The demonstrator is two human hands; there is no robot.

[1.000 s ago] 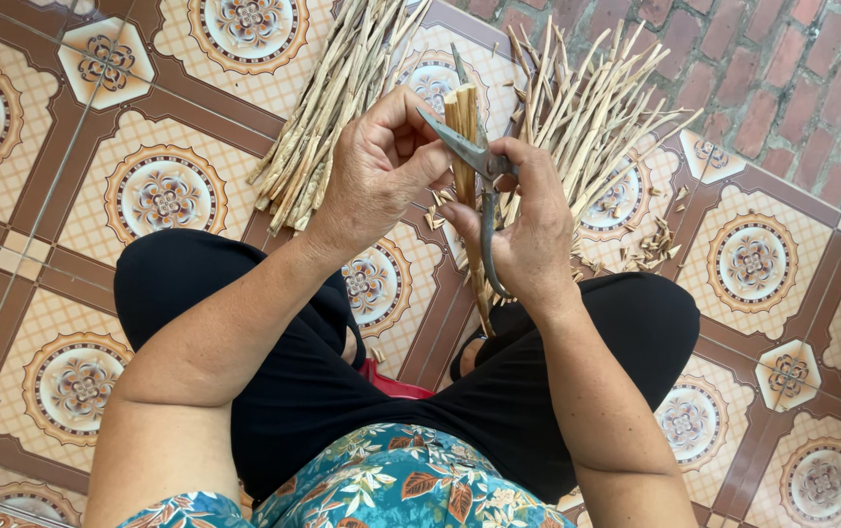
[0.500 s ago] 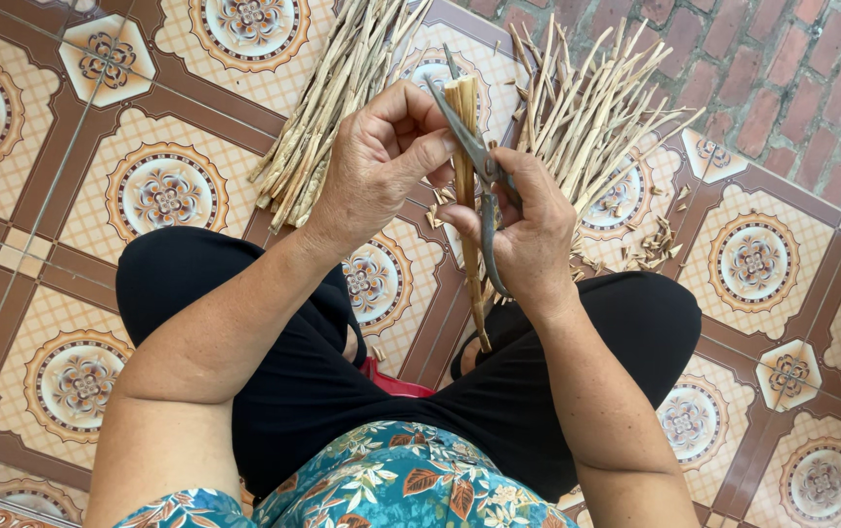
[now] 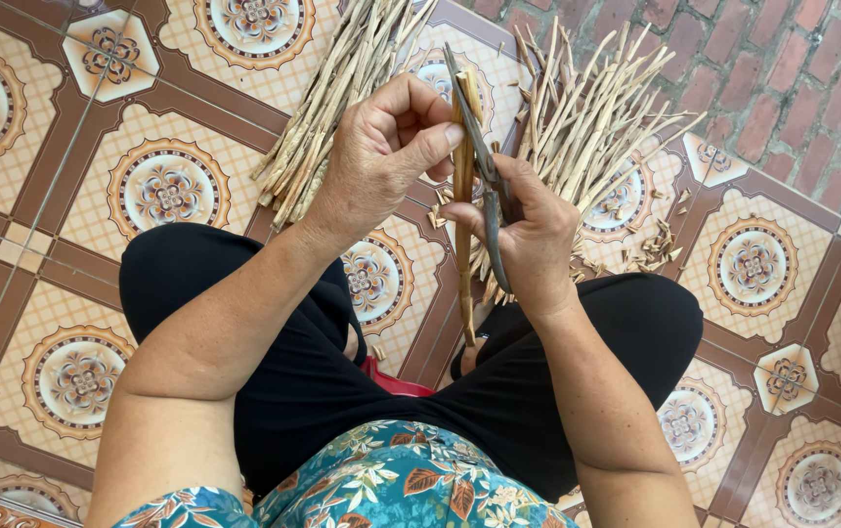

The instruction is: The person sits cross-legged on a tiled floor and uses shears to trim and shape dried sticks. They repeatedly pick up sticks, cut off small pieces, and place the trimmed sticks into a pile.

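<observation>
Bamboo stick [image 3: 464, 205] pinched upright, left hand [image 3: 381, 156]

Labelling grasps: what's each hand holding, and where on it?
Left hand pinches a cane stalk near its top end. Right hand grips metal shears by the handles, blades at the stalk's tip.

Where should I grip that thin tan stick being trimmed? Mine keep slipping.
Grip the thin tan stick near its top, from the left, thumb pressed against its side as the left hand does. It stands upright, and the dark metal shears occupy its right side.
</observation>
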